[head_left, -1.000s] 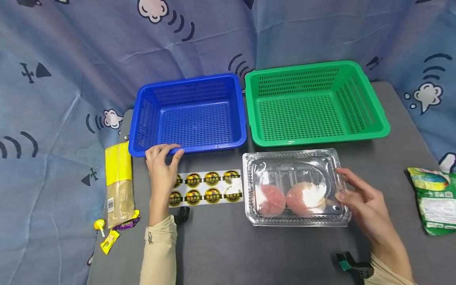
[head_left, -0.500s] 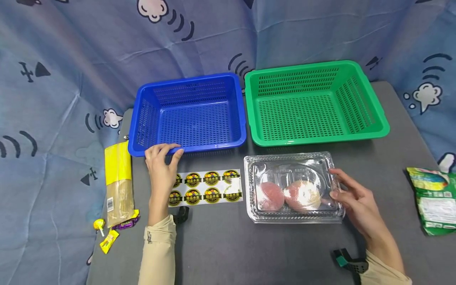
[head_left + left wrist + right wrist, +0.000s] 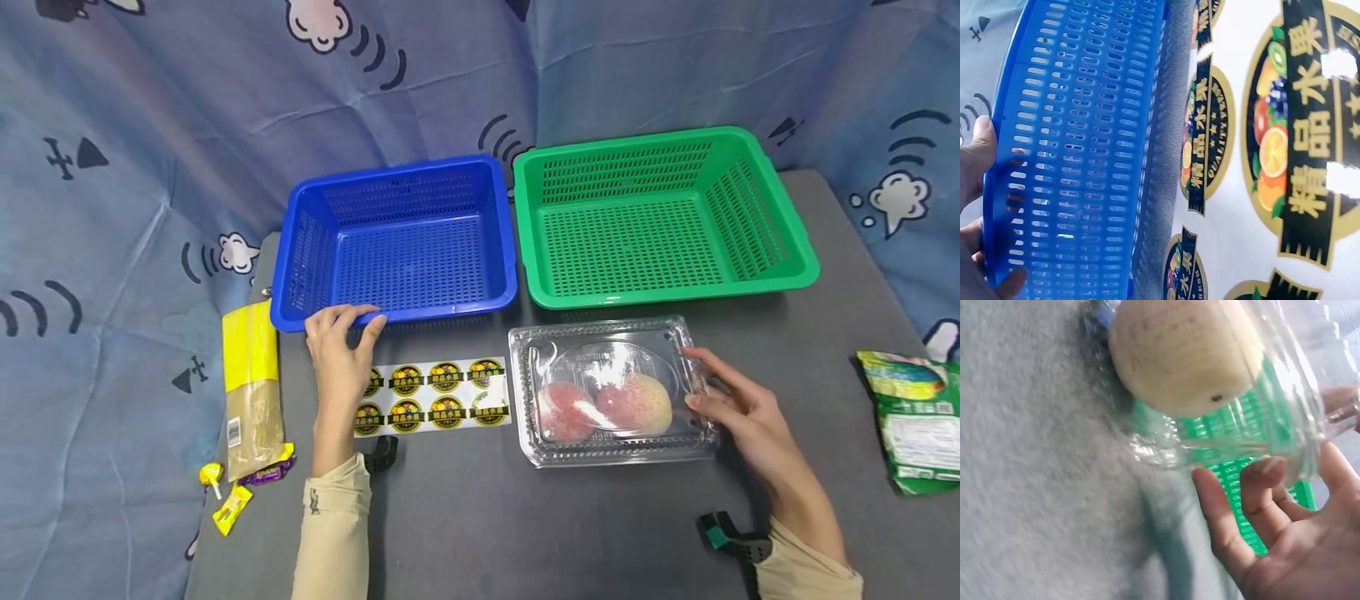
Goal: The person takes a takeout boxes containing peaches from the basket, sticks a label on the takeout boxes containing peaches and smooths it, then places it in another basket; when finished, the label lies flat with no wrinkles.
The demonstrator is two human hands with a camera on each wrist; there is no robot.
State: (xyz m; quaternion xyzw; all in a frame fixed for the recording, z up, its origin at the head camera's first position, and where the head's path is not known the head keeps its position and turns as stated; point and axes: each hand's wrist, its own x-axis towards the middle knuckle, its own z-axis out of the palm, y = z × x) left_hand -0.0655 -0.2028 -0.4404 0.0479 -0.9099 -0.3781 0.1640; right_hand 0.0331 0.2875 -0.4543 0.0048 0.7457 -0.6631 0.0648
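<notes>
so, right hand on box

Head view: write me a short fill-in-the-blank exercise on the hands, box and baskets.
The left hand grips the rim of the ____ basket.
The clear box holds ____ fruits.
The right hand pinches the box's ____ edge.
The sticker sheet lies on the box's ____ side.
Missing words: blue; two; right; left.
</notes>
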